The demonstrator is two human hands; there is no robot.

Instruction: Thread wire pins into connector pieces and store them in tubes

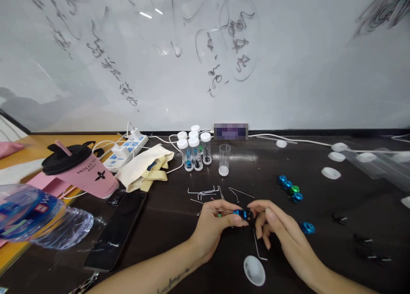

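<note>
Between the thumb and fingers of my left hand (214, 230) is a small blue-and-black part (241, 213) with a thin metal wire running out to the left. My right hand (282, 230) has its fingers curled at the black end of that part, touching it. A bent metal wire (257, 245) hangs below the black end, its lower tip hooked to the right. Just beneath lies a white cap (254, 270), hollow side up. Several bent wires (205, 192) lie beyond my left hand. A blue ring-like part (308, 228) rests by my right wrist.
Capped clear tubes (194, 153) stand at the back, with an uncapped tube (224, 159) beside them. Blue and green parts (291, 188), black pieces (363, 239) and white caps (331, 173) lie right. A phone (117, 230), pink cup (85, 174), water bottle (41, 215) and power strip (126, 153) occupy the left.
</note>
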